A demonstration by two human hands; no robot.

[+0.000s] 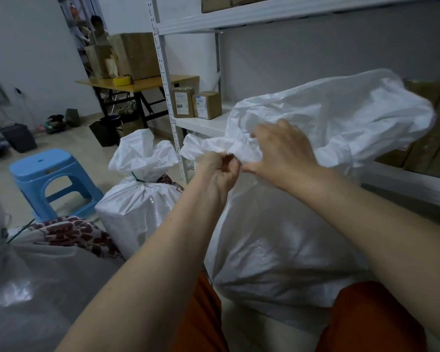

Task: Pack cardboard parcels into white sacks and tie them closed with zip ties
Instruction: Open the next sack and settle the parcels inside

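Fig.: head view, both your hands at the neck of a white sack (277, 250) that stands between your knees, centre-right of frame.

- Your left hand (220, 171), just below frame centre: fingers curled tight, pinching the gathered neck of the sack from the 9 o'clock side. Whether it also holds a tie, you can't tell; the fingers hide that spot.
- Your right hand (282, 151), touching the neck from the 3 o'clock side: thumb hooked under the bunched cloth, fingers curved over the top, gripping it.
- Loose top of the sack balloons up toward 1–2 o'clock, in front of the white shelf rack (203, 124).
- 2nd sack (137, 207) at 9 o'clock of your left hand, on the floor, already cinched w/ a green zip tie (137, 178).
- Two small cardboard parcels (197, 104) at 12 o'clock of your hands, upright, side by side on the low shelf.
- Blue stool (48, 176) at 9 o'clock, beyond the tied sack, well apart from it.
- Another green tie (21, 231) at 8 o'clock, lying beside a patterned cloth (79, 233).
- Wooden table (137, 83) w/ larger boxes, approx. 11 o'clock, back of room.
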